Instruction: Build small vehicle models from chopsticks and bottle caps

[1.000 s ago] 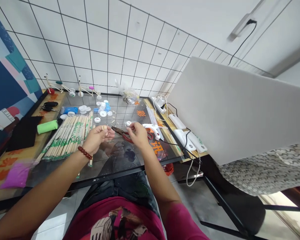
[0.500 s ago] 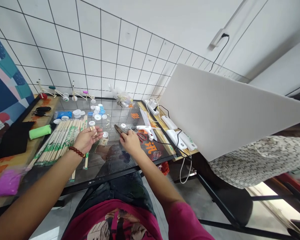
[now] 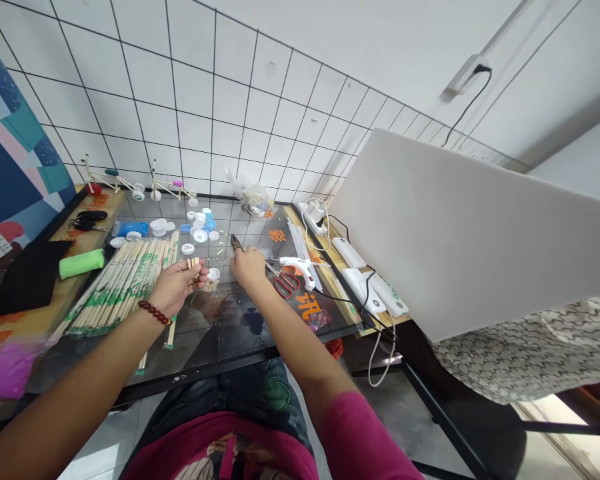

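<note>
Short wooden stick pieces [image 3: 194, 263] are pinched in the fingers of my left hand [image 3: 179, 283], which wears a beaded bracelet. My right hand [image 3: 249, 267] is wrapped round dark pliers [image 3: 236, 243], whose jaws point toward the wall. Just right of my left fingers stands a small white-topped container [image 3: 213, 276]. To the right of my right hand lie red-handled scissors [image 3: 286, 284] and a white glue gun [image 3: 300, 267]. Packaged chopsticks [image 3: 125, 287] spread out left of my left hand. White and blue caps [image 3: 200, 235] are grouped behind it.
A green roll [image 3: 81, 263], a black cloth [image 3: 27, 277] and a purple packet [image 3: 10, 367] lie at the left. Small stick models [image 3: 175, 187] stand at the back. A large white board [image 3: 460, 240], cables and a power strip [image 3: 313, 219] are at the right.
My right hand has moved slightly left, toward my left hand, with the pliers. The scissors show more fully now. The head view has shifted a little, moving the table's contents in the picture.
</note>
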Motion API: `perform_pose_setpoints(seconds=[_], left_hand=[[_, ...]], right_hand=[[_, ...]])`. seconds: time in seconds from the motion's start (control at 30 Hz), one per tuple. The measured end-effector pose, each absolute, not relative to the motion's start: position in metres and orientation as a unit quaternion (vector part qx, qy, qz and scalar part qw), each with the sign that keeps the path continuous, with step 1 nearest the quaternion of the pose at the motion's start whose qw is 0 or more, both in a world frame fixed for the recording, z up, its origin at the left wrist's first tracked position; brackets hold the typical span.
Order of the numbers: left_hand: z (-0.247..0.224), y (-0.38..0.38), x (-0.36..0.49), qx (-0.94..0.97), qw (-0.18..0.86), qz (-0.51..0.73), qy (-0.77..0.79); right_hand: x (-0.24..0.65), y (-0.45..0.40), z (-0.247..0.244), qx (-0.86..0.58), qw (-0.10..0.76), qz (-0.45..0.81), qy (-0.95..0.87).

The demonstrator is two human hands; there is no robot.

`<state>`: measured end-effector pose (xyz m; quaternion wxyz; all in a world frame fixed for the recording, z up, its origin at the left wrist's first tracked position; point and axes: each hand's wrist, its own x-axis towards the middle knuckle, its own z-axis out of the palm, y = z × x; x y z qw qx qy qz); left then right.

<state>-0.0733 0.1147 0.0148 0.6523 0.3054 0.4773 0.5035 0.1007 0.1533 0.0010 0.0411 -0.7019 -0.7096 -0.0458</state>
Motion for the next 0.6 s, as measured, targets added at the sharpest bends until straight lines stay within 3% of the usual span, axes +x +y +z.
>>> perform_pose_setpoints(seconds=[0.6], left_hand=[[0.009,0.120,-0.077,0.277,0.645,0.516,0.490]], right_hand=[[0.096,0.255,0.016,-0.740,-0.022,0.070,-0.669]])
